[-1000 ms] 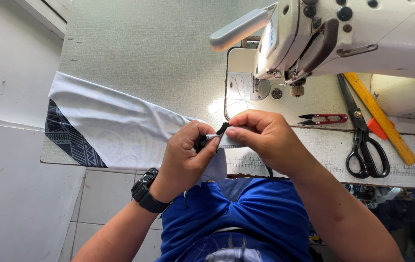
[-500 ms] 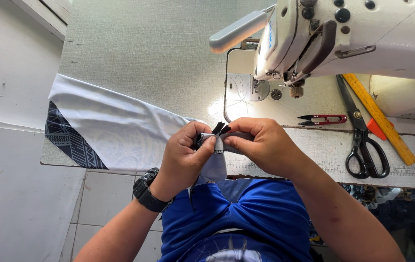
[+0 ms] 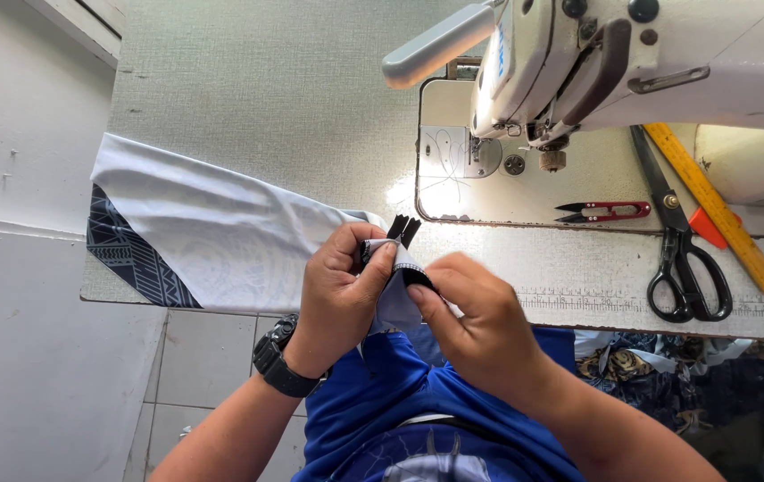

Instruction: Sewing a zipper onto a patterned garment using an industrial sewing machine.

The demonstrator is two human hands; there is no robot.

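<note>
A long piece of white fabric [image 3: 212, 234] with a dark patterned edge lies across the sewing table and over its front edge. My left hand [image 3: 339, 286] and my right hand [image 3: 480, 326] pinch one end of this fabric together, just in front of the table's edge. A small black strip [image 3: 404, 230] sticks up from between my fingers at that end. A black watch sits on my left wrist.
A white sewing machine [image 3: 614, 54] stands at the back right, its needle plate [image 3: 458, 156] just beyond my hands. Red thread snips [image 3: 605, 211], black scissors [image 3: 681, 259] and a yellow ruler [image 3: 712, 207] lie to the right. Dark fabric is piled below the table at right.
My right hand has slid down and toward me along the fabric end. The black strip now stands up more clearly above my left thumb.
</note>
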